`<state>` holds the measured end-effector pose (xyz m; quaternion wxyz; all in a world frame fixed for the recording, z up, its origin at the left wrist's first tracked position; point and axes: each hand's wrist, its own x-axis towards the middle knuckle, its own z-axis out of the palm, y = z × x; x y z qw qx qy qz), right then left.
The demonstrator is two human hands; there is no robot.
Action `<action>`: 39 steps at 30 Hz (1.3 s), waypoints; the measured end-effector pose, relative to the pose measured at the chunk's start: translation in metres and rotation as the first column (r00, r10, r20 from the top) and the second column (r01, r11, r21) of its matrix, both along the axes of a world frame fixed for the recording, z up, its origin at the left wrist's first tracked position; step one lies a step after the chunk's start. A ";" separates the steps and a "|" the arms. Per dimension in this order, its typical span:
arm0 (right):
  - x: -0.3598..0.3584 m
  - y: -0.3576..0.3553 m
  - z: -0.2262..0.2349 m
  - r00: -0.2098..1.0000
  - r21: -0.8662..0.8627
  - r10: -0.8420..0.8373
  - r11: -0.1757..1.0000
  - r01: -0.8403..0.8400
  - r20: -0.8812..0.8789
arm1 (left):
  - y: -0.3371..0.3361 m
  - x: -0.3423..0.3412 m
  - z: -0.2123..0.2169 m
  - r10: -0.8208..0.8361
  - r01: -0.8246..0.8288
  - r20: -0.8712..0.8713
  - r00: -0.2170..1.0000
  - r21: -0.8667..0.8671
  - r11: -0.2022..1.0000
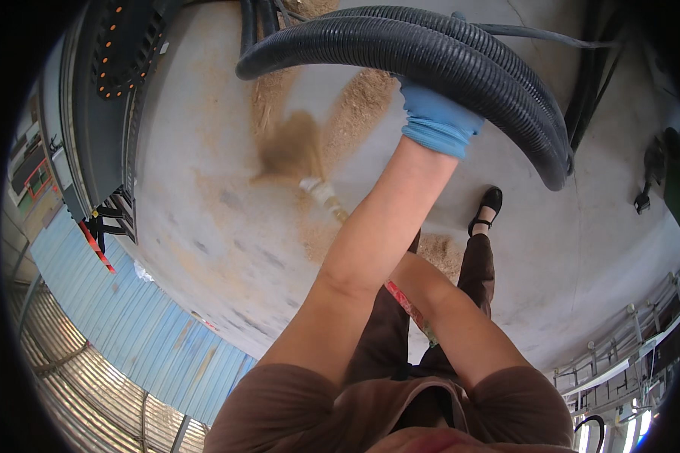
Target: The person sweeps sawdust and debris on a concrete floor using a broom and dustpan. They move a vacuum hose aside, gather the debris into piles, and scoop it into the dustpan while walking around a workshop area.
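My left hand [440,119], in a blue glove with a ribbed cuff, is raised under a thick black corrugated hose [400,45] and holds it up. Its fingers are hidden behind the hose. My right forearm crosses behind the left one, so the right hand itself is covered. It meets the line of a broom's handle, whose red part shows below my left forearm. The broom [291,147] has tan bristles, smeared by motion, low over the floor beside brown sawdust [361,106]. The broom's motion and the forearm's place show the right hand gripping it.
More sawdust [440,253] lies near my feet, and dusty patches mark the grey floor [227,249]. A dark machine [91,113] with a cable chain stands at the left. Another cable [544,34] runs behind the hose. Metal racks [619,355] stand at the lower right.
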<state>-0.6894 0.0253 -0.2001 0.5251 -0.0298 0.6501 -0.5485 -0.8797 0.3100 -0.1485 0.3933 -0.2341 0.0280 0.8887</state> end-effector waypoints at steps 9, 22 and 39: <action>0.095 0.082 0.098 0.964 0.239 -0.267 0.937 0.256 0.014 | -0.010 0.010 0.002 -0.002 0.002 0.050 0.999 -0.002 1.000; 0.072 0.199 0.004 0.718 0.593 -0.676 0.649 0.476 0.164 | -0.001 0.011 0.000 0.072 -0.058 -0.143 0.987 0.103 0.993; 0.105 0.000 0.073 0.930 -0.112 -0.343 0.938 0.330 -0.131 | -0.031 0.024 -0.016 0.054 -0.055 0.011 0.998 0.144 0.988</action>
